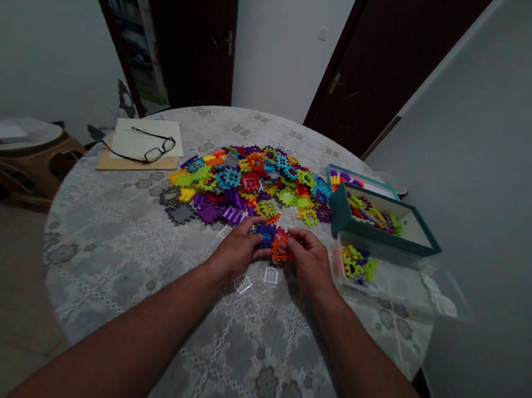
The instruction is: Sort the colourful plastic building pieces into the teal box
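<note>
In front of a heap of colourful plastic building tiles [251,181], my two hands hold interlocking pieces close together. My left hand [241,245] is closed around a blue-purple building tile [265,236]. The fingers of my right hand [308,254] grip an orange-red building tile [281,249], a square frame with an opening. Both tiles touch along one side; whether they are fully locked cannot be made out. On the tablecloth just below lie small white window-grid pieces [271,275], and another is partly hidden by my left hand.
To the right stand a green box [386,232] with long coloured parts, a shallower tray [365,183] behind it, and a clear plastic container [394,291] with green pieces. Glasses [159,150] rest on papers [135,131] at the left of the round table [114,240].
</note>
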`<state>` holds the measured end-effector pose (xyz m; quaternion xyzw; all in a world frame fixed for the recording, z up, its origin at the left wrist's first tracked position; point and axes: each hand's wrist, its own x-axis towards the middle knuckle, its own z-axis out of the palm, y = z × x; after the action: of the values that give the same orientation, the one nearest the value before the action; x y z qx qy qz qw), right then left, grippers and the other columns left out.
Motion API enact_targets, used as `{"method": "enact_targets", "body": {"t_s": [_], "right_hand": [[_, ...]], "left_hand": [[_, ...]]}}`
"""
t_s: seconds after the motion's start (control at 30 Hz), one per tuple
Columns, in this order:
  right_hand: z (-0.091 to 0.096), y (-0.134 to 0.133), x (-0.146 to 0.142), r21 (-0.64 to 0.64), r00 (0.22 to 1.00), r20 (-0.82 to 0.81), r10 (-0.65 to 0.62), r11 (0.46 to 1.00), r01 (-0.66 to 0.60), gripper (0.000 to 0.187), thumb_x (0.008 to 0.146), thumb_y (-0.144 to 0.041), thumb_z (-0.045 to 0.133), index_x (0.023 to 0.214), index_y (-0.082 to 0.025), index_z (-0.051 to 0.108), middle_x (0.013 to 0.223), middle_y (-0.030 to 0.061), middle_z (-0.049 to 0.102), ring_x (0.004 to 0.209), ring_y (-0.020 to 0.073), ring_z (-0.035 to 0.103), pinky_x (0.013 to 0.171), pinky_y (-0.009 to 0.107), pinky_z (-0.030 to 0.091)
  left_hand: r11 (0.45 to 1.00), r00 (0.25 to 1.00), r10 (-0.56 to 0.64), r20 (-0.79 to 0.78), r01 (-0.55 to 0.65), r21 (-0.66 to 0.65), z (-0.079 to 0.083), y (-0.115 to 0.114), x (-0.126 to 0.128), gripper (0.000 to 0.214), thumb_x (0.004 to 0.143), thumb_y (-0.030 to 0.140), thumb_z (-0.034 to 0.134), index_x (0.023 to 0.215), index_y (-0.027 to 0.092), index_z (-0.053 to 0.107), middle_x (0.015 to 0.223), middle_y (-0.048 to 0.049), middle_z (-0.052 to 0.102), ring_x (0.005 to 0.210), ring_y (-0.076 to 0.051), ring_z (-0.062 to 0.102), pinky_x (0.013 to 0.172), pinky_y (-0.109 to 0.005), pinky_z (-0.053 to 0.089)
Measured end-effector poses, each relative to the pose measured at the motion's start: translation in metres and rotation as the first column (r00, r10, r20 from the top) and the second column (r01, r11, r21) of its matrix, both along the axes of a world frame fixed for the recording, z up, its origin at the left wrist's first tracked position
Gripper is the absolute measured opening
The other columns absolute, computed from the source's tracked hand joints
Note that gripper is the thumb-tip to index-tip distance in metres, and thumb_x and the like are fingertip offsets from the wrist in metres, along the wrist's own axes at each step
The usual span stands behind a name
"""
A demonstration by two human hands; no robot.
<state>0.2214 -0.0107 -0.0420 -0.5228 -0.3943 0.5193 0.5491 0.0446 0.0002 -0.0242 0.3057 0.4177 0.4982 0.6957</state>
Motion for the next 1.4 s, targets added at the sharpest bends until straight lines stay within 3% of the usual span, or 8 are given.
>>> {"method": "enact_targets", "body": {"t_s": [0.23,0.5,0.67,0.87,0.93,1.07,1.2,1.4], "right_hand": [[0.001,0.001,0.005,0.064,0.995,-0.013,-0.096,0.993,0.097,0.034,0.073,-0.039,0.092,0.101,-0.023,0.080,0.094,0.0017,0.078,0.082,0.0177,0.073,0.073,0.028,0.061],[0.001,0.001,-0.001,0.071,0.996,0.039,-0.080,0.994,0.077,0.039,0.073,-0.045,0.093,0.099,-0.019,0.078,0.079,-0.0012,0.073,0.053,0.0099,0.054,0.047,0.022,0.044],[-0.003,0.001,-0.001,0.102,0.992,0.119,-0.045,0.994,0.033,0.038,0.078,-0.047,0.090,0.100,-0.019,0.077,0.080,-0.0006,0.073,0.052,0.0099,0.056,0.048,0.023,0.046],[-0.001,-0.001,0.002,0.124,0.969,0.246,-0.034,0.992,0.004,0.035,0.090,-0.050,0.077,0.109,-0.021,0.077,0.075,-0.0014,0.069,0.058,0.0145,0.061,0.055,0.027,0.053],[-0.001,0.000,0.009,0.230,0.906,0.412,-0.095,0.973,-0.003,0.030,0.096,-0.046,0.069,0.113,-0.023,0.077,0.081,0.0013,0.072,0.070,0.0185,0.068,0.064,0.031,0.057],[-0.004,0.004,0.025,0.441,0.644,0.731,-0.224,0.876,-0.197,0.023,0.097,-0.034,0.064,0.112,-0.024,0.078,0.118,0.0116,0.077,0.113,0.0295,0.071,0.100,0.048,0.059],[-0.011,0.006,0.028,0.445,0.451,0.851,-0.268,0.824,-0.351,0.030,0.099,-0.030,0.066,0.126,-0.021,0.074,0.132,0.0162,0.074,0.128,0.0343,0.064,0.116,0.057,0.049],[-0.022,0.009,0.017,0.339,0.307,0.924,-0.228,0.859,-0.384,0.042,0.099,-0.033,0.066,0.139,-0.020,0.069,0.143,0.0173,0.069,0.145,0.0386,0.052,0.123,0.062,0.040]], "left_hand": [[0.999,0.998,-0.051,-0.030,0.051,-0.014,0.003,-0.003,0.000,0.047,0.087,0.007,0.065,0.132,0.020,0.066,0.130,-0.0169,0.072,0.100,-0.026,0.078,0.074,-0.036,0.070],[0.989,0.988,-0.148,-0.044,0.148,-0.013,0.006,-0.007,0.000,0.042,0.087,0.009,0.067,0.126,0.021,0.072,0.127,-0.0144,0.074,0.098,-0.025,0.079,0.071,-0.033,0.069],[0.987,0.986,-0.162,-0.032,0.162,-0.006,0.007,-0.009,0.000,0.035,0.091,0.018,0.074,0.126,0.019,0.074,0.124,-0.0161,0.074,0.095,-0.023,0.078,0.074,-0.033,0.069],[0.990,0.981,-0.115,-0.158,0.125,0.058,0.009,-0.007,0.002,0.043,0.083,0.005,0.074,0.124,0.020,0.077,0.127,-0.0146,0.071,0.091,-0.021,0.078,0.073,-0.031,0.069],[0.997,0.987,-0.044,-0.152,0.052,0.052,0.009,-0.003,-0.001,0.046,0.083,0.003,0.072,0.125,0.021,0.076,0.130,-0.0146,0.070,0.093,-0.021,0.077,0.075,-0.032,0.069],[0.995,0.988,0.100,-0.116,-0.098,0.023,0.007,0.009,-0.010,0.051,0.082,0.001,0.071,0.128,0.022,0.073,0.125,-0.0136,0.069,0.085,-0.017,0.075,0.074,-0.032,0.068],[0.989,0.987,0.150,-0.058,-0.149,0.014,0.005,0.013,-0.014,0.049,0.080,0.001,0.067,0.125,0.021,0.072,0.124,-0.0124,0.068,0.089,-0.018,0.075,0.076,-0.033,0.068],[0.995,0.994,0.104,-0.045,-0.104,-0.002,0.004,0.010,-0.011,0.048,0.079,0.002,0.066,0.124,0.020,0.071,0.120,-0.0122,0.069,0.093,-0.021,0.076,0.077,-0.035,0.069]]}}
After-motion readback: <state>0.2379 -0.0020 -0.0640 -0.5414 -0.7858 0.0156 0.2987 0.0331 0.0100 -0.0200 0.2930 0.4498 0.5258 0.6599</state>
